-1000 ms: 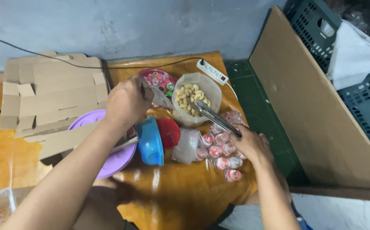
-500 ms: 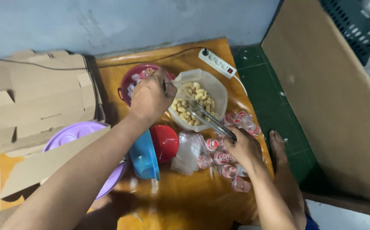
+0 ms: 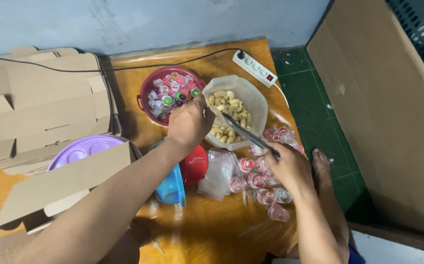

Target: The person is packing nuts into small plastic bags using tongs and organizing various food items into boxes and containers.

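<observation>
My left hand [image 3: 188,123] hovers at the left rim of a translucent tub [image 3: 258,100] of beige snack pieces, its fingers closed on what looks like a small clear bag. My right hand [image 3: 290,168] grips metal tongs [image 3: 246,134]. Their tips reach into the tub and meet my left fingers. A dark red bowl [image 3: 143,95] of coloured jelly cups sits just left of the tub. Under my right hand lie several small capped bottles [image 3: 263,195] and a pile of clear plastic bags [image 3: 219,171].
A red lid [image 3: 197,164] and a blue scoop [image 3: 170,188] lie under my left forearm. To the left are a purple lid [image 3: 82,149] and flat cardboard boxes [image 3: 41,105]. A power strip [image 3: 253,68] lies at the back. A large cardboard sheet [image 3: 383,112] leans at the right, with a bare foot [image 3: 322,166] beside the table.
My left hand has moved from above the red bowl to the tub's rim, meeting the tong tips. My right hand stays on the tongs. The view has shifted.
</observation>
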